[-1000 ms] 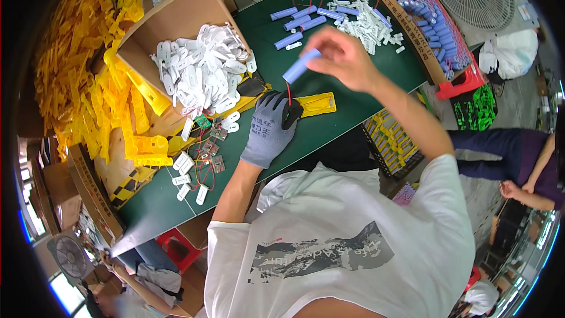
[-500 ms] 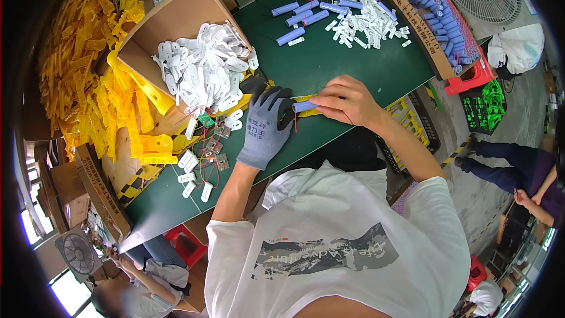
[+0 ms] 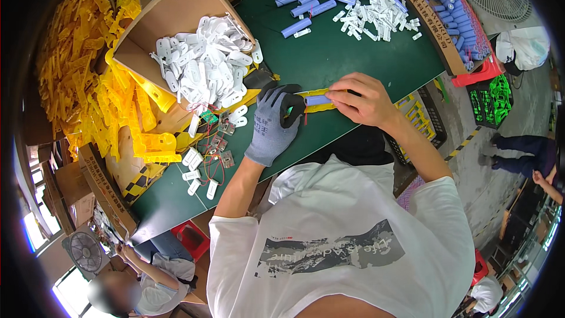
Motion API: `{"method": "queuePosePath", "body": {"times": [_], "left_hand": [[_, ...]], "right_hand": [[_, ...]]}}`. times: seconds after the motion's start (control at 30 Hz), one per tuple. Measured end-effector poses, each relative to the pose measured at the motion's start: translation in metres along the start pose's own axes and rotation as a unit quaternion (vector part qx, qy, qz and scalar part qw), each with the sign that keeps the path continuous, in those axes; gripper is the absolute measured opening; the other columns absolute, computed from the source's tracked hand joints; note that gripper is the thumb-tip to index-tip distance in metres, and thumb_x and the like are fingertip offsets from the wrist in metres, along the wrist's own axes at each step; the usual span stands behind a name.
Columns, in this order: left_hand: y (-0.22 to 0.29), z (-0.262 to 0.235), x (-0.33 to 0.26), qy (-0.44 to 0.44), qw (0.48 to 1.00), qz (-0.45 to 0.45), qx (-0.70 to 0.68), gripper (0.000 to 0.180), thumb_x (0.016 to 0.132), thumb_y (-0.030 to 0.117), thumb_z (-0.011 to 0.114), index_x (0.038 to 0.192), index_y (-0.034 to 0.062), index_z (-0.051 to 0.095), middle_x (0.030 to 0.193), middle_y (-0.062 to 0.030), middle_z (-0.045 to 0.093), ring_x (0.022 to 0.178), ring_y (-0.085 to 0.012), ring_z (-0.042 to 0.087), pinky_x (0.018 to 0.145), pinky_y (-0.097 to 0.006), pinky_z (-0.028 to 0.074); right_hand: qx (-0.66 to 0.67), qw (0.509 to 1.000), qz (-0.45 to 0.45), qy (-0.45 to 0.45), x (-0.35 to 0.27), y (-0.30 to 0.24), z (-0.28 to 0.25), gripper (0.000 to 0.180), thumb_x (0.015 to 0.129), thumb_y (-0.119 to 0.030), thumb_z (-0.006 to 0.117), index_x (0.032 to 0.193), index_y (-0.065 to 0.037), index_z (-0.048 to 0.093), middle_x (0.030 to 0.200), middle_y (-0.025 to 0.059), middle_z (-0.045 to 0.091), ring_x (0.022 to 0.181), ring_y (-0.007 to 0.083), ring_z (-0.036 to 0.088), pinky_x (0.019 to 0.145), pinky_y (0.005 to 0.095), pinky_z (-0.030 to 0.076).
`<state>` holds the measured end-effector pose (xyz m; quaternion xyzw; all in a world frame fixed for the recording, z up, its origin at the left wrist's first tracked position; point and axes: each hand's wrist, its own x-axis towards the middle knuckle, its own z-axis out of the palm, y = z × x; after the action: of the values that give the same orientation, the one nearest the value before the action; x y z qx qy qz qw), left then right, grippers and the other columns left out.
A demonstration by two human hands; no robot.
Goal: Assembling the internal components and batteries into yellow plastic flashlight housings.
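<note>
My left hand (image 3: 273,125), in a grey glove with black fingers, is closed around the left end of a long yellow plastic casing (image 3: 319,108). Inside the casing lies a blue cylindrical battery cell (image 3: 318,100), a red wire hanging from its left end. My bare right hand (image 3: 366,101) has its fingers closed at the cell's right end, over the casing. How firmly they grip is partly hidden. Left of the gloved hand are small circuit boards (image 3: 226,159) with red wires, and white plastic pieces (image 3: 191,158).
A cardboard box (image 3: 159,20) of white oval covers stands at left, beside heaped yellow casings (image 3: 76,65). Loose blue cells (image 3: 296,27) and a pile of small white clips (image 3: 376,15) lie on the green table (image 3: 329,56). A carton of cells (image 3: 438,38) sits at far right.
The blue cell has gone from tilted between my right fingers to lying along the yellow casing. My right fingers have shifted toward its right end. The view has moved slightly.
</note>
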<state>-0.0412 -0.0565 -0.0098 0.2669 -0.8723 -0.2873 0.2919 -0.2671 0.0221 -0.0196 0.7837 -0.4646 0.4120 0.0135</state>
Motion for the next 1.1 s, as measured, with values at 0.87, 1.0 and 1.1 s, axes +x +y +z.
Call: {"method": "queuePosePath", "body": {"times": [0.87,1.0,1.1], "left_hand": [[-0.009,-0.001,-0.006,-0.007,0.999,0.031,0.028,0.028,0.068,-0.004,0.067,0.093,0.0081,0.059,0.105,-0.0115,0.064,0.098,-0.0327,0.058,0.094,-0.043,0.041],[-0.001,-0.005,-0.001,-0.017,1.0,0.012,0.02,0.032,0.071,0.002,0.07,0.101,0.0078,0.061,0.106,-0.0128,0.064,0.099,-0.0342,0.058,0.091,-0.043,0.043],[0.003,-0.007,-0.002,-0.018,1.0,0.018,0.017,0.037,0.071,0.009,0.073,0.106,0.0073,0.062,0.108,-0.0128,0.063,0.101,-0.0341,0.057,0.092,-0.043,0.043]], "right_hand": [[-0.024,0.994,0.031,-0.103,0.016,-0.015,0.002,0.018,0.077,-0.015,0.074,0.094,-0.012,0.071,0.08,-0.0025,0.057,0.073,0.0164,0.055,0.065,0.0311,0.046],[-0.043,0.993,0.033,-0.108,0.013,-0.014,0.002,0.016,0.079,-0.017,0.072,0.093,-0.011,0.071,0.078,-0.0017,0.057,0.074,0.0158,0.054,0.066,0.0298,0.046],[-0.045,0.992,0.018,-0.117,0.016,-0.014,0.0,0.022,0.078,-0.014,0.073,0.1,-0.01,0.07,0.082,-0.0011,0.059,0.073,0.0179,0.055,0.064,0.0321,0.046]]}}
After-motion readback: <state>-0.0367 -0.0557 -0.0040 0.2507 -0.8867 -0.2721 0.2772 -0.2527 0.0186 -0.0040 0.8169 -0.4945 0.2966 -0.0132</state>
